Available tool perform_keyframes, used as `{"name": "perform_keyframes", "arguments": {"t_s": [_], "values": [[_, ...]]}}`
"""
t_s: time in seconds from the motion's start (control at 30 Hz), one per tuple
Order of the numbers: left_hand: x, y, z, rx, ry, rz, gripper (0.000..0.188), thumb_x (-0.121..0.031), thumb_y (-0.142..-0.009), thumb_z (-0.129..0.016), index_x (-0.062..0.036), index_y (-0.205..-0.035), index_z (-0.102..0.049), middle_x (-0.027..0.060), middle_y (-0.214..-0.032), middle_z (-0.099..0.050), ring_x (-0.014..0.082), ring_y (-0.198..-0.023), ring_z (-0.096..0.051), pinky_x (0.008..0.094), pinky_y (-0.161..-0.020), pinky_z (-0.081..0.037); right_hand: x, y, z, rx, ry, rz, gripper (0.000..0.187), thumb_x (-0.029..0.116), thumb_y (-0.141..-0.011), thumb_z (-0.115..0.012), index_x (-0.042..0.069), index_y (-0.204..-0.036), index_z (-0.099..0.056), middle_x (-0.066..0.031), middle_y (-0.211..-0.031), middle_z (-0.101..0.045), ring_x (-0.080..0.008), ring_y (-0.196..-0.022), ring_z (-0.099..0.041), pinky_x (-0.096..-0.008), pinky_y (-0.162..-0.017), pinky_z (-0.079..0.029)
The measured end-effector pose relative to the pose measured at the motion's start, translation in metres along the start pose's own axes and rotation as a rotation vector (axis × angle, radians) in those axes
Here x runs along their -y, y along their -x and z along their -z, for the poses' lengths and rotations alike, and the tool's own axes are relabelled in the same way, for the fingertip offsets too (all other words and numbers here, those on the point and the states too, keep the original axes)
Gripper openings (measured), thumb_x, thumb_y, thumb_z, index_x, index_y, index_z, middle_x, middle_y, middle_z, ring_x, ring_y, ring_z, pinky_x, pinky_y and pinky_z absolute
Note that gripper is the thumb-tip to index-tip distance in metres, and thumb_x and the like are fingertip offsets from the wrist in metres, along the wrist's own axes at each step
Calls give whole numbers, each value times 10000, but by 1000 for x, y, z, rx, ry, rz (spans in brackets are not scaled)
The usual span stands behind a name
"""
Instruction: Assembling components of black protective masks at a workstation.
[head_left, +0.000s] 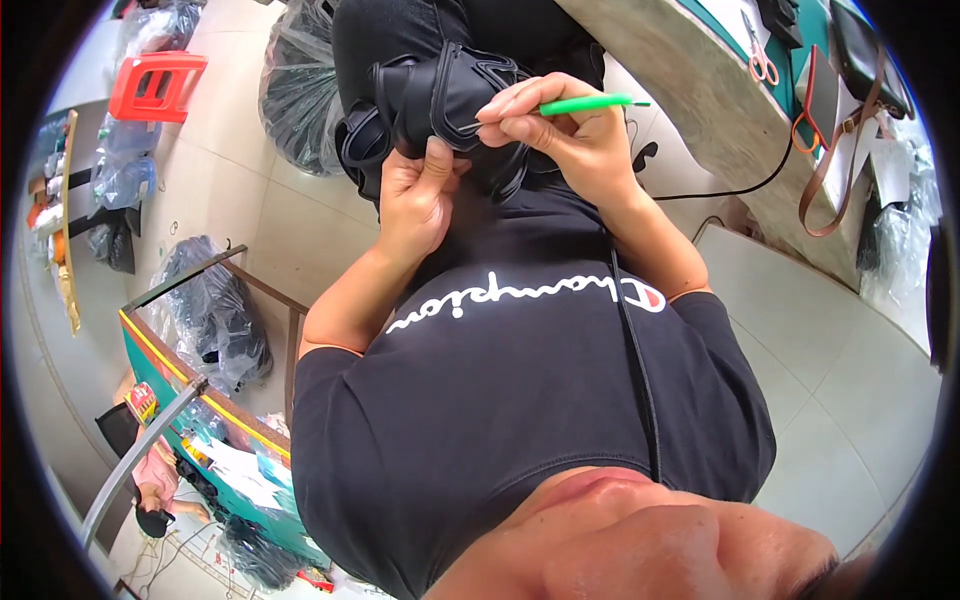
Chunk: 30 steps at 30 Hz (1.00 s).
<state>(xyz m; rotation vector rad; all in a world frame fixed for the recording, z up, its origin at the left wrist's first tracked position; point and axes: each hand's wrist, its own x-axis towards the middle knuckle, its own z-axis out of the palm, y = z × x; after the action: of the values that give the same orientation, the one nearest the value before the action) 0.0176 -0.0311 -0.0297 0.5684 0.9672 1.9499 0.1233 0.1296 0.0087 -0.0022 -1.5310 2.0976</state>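
A black padded fabric piece [415, 100] with curved stitched edges and strap-like loops lies bunched on my lap; its exact kind I cannot make out. My left hand [418, 198] grips its near edge, thumb on top and fingers curled beneath. Closed in a pinch, my right hand [570, 135] holds a slim tool with a bright green handle [590, 103]. The tool's thin metal shaft points left toward the fabric, just above my left thumb. Its tip is too small to tell whether it pierces the cloth.
Beside my legs stands a clear plastic bag [300, 95] of black pieces. A red stool [160, 88] is farther left. Pink-handled scissors [763, 68] and a brown strap [845, 185] lie at the right-hand table [690, 75]. A person [155, 485] is beyond the teal bench [235, 475].
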Motion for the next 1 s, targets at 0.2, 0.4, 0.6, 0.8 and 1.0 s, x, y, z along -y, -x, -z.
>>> {"name": "perform_keyframes", "arguments": {"t_s": [0.2,0.4,0.6,0.8,1.0], "values": [[-6,0,-11,-65,-23,-30,245,-199,-978,-512,-52,-1160,-585,48,-1086,-654,105,-942,-615,256,-815,-477,-6,3,1,-37,-50,-48,77,-33,-887,-586,-36,-957,-555,-195,-966,-647,-224,-853,-677,-318,-773,-578],[-4,3,-5,-44,-33,6,249,-206,-979,-511,-56,-1163,-588,51,-1085,-655,103,-935,-617,256,-802,-479,-8,4,1,-22,-142,-32,80,-29,-886,-589,-34,-958,-555,-197,-969,-644,-220,-847,-675,-317,-767,-579],[-5,2,-9,-76,-49,8,252,-216,-977,-517,-54,-1155,-593,50,-1079,-657,105,-933,-616,256,-804,-477,-5,5,-2,-40,-51,-30,81,-25,-887,-591,-35,-959,-554,-190,-964,-643,-213,-851,-671,-312,-768,-576],[-5,2,-10,-67,-32,11,257,-213,-978,-512,-48,-1163,-584,51,-1083,-654,112,-943,-614,265,-820,-477,-7,5,-1,-33,-51,-20,73,-27,-876,-607,-22,-944,-579,-181,-956,-651,-222,-857,-672,-306,-747,-571],[-11,4,-12,-70,-80,38,265,-224,-979,-513,-36,-1148,-590,53,-1043,-660,99,-889,-618,234,-763,-481,2,-8,2,143,1072,906,254,24,-714,-708,-11,-950,-621,-212,-991,-665,-305,-822,-675,-334,-703,-565]]}}
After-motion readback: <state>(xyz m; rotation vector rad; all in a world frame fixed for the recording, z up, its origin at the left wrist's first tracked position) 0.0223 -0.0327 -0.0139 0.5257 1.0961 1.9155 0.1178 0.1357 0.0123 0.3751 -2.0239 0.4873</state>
